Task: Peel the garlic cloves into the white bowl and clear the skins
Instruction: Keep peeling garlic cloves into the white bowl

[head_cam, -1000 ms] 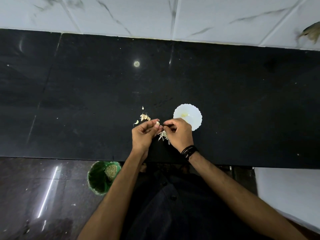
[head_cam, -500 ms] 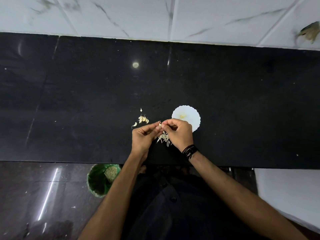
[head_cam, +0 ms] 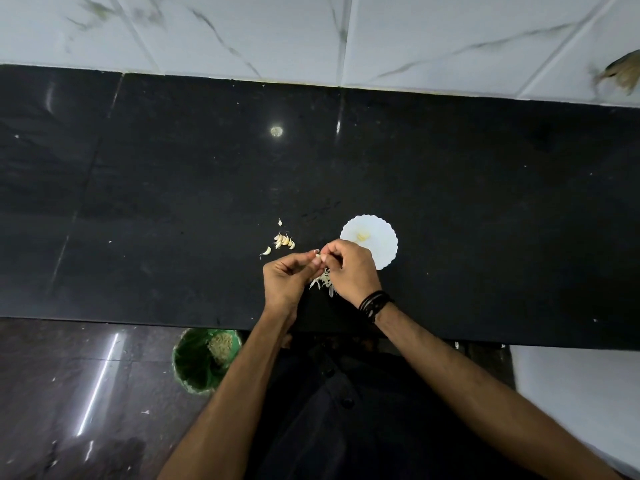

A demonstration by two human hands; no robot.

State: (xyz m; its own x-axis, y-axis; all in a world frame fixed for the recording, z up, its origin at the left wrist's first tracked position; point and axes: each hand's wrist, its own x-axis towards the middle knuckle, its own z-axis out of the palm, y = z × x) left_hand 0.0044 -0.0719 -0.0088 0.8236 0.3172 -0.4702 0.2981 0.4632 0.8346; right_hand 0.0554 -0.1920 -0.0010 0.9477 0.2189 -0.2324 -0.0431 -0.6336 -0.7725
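On the black counter [head_cam: 450, 188] my left hand [head_cam: 287, 277] and my right hand [head_cam: 349, 268] meet over a small garlic clove [head_cam: 318, 255], both pinching it at the fingertips. A pile of pale skins [head_cam: 322, 280] lies on the counter just beneath the hands. Several unpeeled cloves [head_cam: 284, 240] sit in a loose group to the upper left of my left hand, with one clove [head_cam: 266, 251] apart at the left. The white scalloped bowl [head_cam: 377, 233] stands right behind my right hand, with something pale yellow inside it.
A green bin [head_cam: 194, 365] with scraps in it stands on the dark floor below the counter's front edge, left of my body. A white tiled wall [head_cam: 311, 32] runs along the back. A white surface [head_cam: 581, 393] shows at the lower right.
The two hands stay together on the clove; my fingers have shifted slightly while working at it. The view has drifted a little.
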